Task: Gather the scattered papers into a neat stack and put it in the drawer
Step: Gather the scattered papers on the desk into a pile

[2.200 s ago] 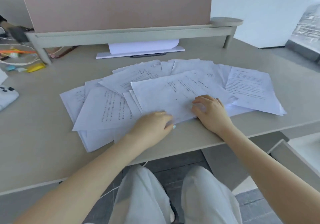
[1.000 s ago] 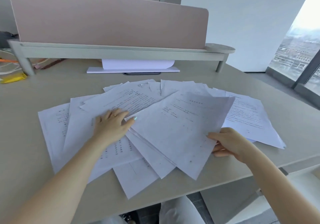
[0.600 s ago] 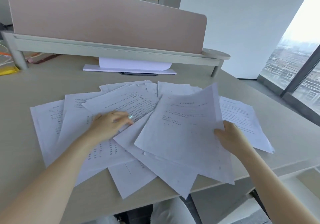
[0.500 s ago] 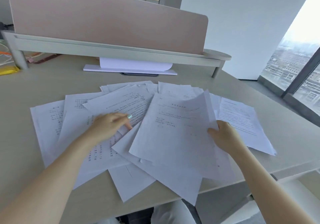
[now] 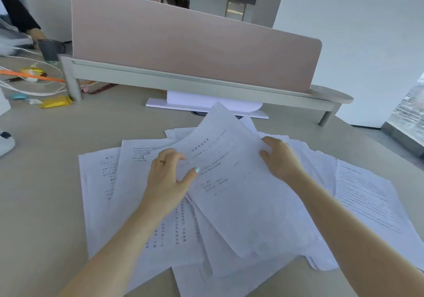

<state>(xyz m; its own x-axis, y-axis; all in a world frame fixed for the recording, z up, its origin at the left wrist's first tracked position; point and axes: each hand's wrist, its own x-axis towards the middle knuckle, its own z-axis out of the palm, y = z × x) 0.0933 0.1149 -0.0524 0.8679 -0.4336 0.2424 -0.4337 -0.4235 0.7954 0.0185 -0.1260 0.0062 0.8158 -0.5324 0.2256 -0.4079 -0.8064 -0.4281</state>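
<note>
Several printed white sheets lie fanned and overlapping across the beige desk (image 5: 46,193). The top sheet (image 5: 231,182) is partly lifted, its far corner raised toward the shelf. My right hand (image 5: 281,157) grips that sheet along its right edge. My left hand (image 5: 169,177) rests on the sheet's left side, fingers curled at its edge and thumb on top. More sheets spread out to the left (image 5: 98,193) and to the right (image 5: 367,200). The drawer is not in view.
A pink divider panel (image 5: 183,46) on a grey shelf (image 5: 183,83) runs along the back of the desk, with a white stand (image 5: 195,103) beneath it. Cables, an orange strap and a yellow item (image 5: 55,101) lie at back left. Another person sits behind the divider.
The top sheet has swung toward the pile's middle and lifted at its far corner. My right hand moved up along its right edge; my left hand shifted right onto its left side.
</note>
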